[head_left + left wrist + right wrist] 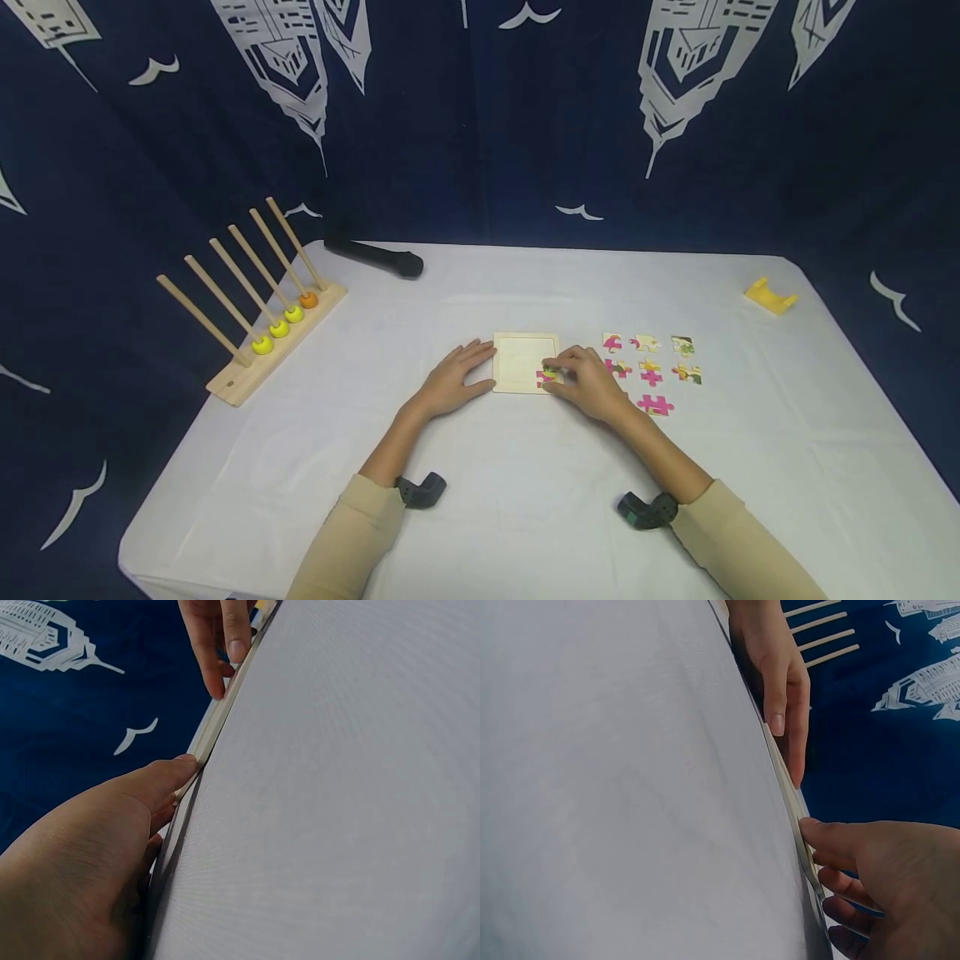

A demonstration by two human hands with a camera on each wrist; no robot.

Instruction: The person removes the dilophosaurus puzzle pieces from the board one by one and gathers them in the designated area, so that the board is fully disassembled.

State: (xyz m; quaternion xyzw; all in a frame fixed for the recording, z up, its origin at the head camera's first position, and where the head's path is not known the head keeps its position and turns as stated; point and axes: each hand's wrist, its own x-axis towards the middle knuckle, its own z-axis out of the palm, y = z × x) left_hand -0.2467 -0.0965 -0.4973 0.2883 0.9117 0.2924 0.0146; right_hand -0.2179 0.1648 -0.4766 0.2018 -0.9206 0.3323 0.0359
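Observation:
A small square wooden puzzle tray [517, 354] lies flat on the white table. My left hand [454, 379] rests beside it, fingers and thumb extended and touching its left edge. Over the tray's lower right corner, my right hand [592, 385] pinches a pink, yellow and green jigsaw piece [550, 375] between thumb and fingers. That piece is partly covered by the fingertips. Loose jigsaw pieces, such as a pink one [656, 406] and a green-and-yellow one [682, 345], lie in rows to the right of the tray. Both wrist views show the hands at the tray edge, seen very flat.
At the left stands a wooden peg rack [281, 346] with yellow and orange beads on some pegs. A black microphone [382, 258] lies at the back edge. Toward the back right is a yellow plastic piece [770, 297]. A dark blue patterned curtain [480, 125] hangs behind the table.

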